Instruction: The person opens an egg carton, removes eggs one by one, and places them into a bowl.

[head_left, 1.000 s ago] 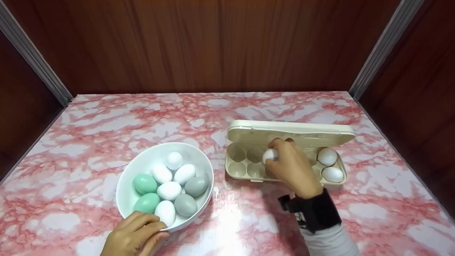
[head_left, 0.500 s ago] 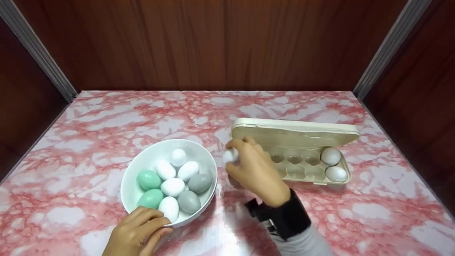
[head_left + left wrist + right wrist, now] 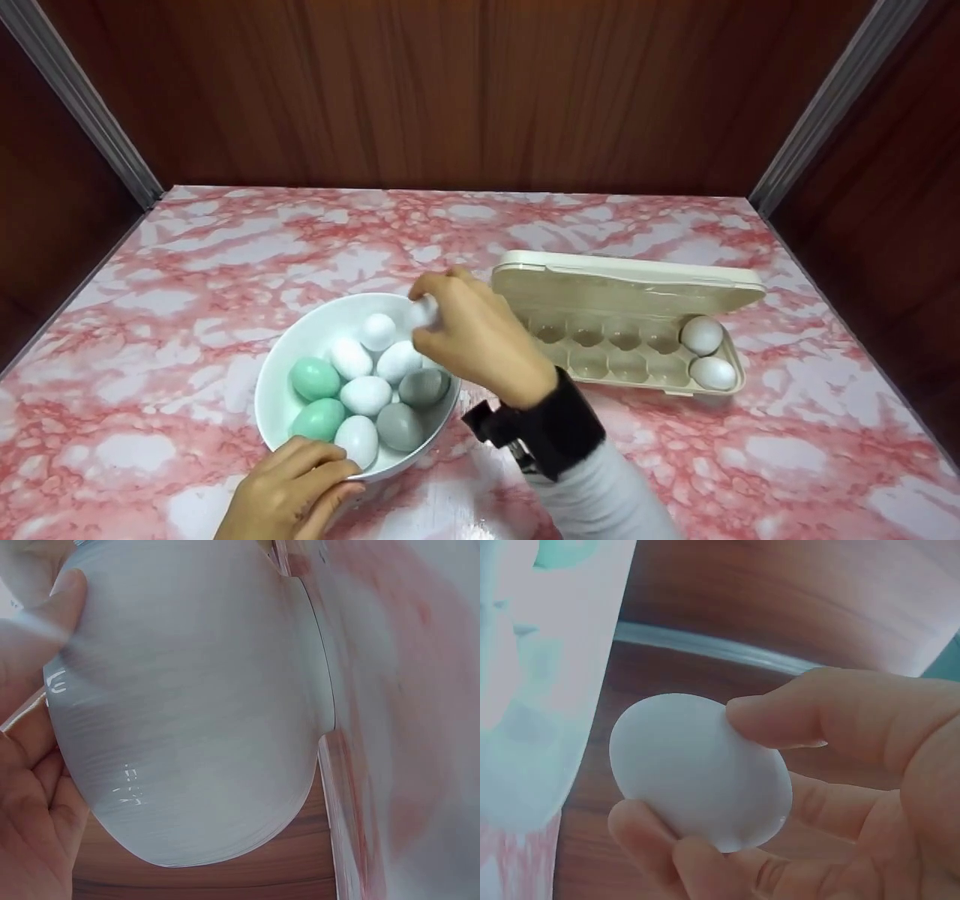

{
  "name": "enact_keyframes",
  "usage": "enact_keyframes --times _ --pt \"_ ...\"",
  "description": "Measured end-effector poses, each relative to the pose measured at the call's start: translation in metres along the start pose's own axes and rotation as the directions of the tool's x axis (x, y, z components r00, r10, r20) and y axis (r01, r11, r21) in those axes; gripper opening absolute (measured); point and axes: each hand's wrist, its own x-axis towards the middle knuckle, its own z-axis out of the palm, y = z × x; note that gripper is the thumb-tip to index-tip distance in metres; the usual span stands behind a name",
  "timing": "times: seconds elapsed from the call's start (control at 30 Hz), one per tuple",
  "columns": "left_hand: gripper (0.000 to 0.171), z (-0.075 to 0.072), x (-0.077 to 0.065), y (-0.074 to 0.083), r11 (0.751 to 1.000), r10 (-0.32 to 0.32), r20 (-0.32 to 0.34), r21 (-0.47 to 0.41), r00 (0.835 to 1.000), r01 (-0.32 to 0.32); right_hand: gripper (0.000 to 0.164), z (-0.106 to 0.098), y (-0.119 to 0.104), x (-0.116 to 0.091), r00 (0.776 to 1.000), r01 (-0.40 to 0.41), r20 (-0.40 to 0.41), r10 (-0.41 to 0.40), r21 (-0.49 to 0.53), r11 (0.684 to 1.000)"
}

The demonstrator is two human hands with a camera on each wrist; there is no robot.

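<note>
A white egg is pinched between the thumb and fingers of my right hand, at the right rim of the white bowl. Inside the bowl lie several white eggs, two green eggs and two grey eggs. My left hand grips the bowl's near rim; in the left wrist view its thumb lies against the bowl's outer wall. To the right is a cream egg carton, lid up, with two white eggs in its right-end cups.
The carton's raised lid leans back at its far side. Brown wood-grain panels wall in the marbled red-and-white table at the back and both sides.
My right hand has carried the white egg left, from over the carton to the bowl's right rim. My left hand keeps its hold on the bowl. The view has shifted slightly.
</note>
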Motion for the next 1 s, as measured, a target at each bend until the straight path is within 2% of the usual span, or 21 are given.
enact_keyframes --times 0.17,0.27,0.37,0.63,0.87,1.0 --pt "0.031 -0.002 0.000 0.000 1.000 -0.011 0.001 -0.010 1.000 0.011 0.035 0.010 -0.008 0.019 0.990 0.004 0.141 -0.011 0.050 0.999" --pt "0.031 -0.002 0.001 0.000 1.000 -0.001 -0.003 -0.012 1.000 0.001 0.036 0.017 -0.012 0.030 0.972 -0.021 0.234 0.008 0.052 0.998" --pt "0.032 -0.002 0.001 0.000 1.000 0.008 -0.007 -0.005 1.000 -0.008 0.036 0.024 -0.015 0.040 0.955 -0.026 0.296 0.021 0.013 1.000" --pt "0.029 0.000 0.001 0.002 1.000 0.002 0.005 -0.016 1.000 -0.002 0.034 0.037 -0.014 0.055 0.937 -0.030 0.347 0.046 -0.052 0.998" --pt "0.028 0.000 0.001 0.001 1.000 0.017 0.002 -0.014 1.000 -0.017 0.029 0.049 -0.015 0.058 0.925 0.019 0.379 0.016 -0.086 0.996" --pt "0.026 0.000 0.000 0.000 1.000 0.023 0.003 -0.018 1.000 -0.023 0.029 0.054 -0.016 0.058 0.919 0.028 0.394 0.024 -0.127 0.992"
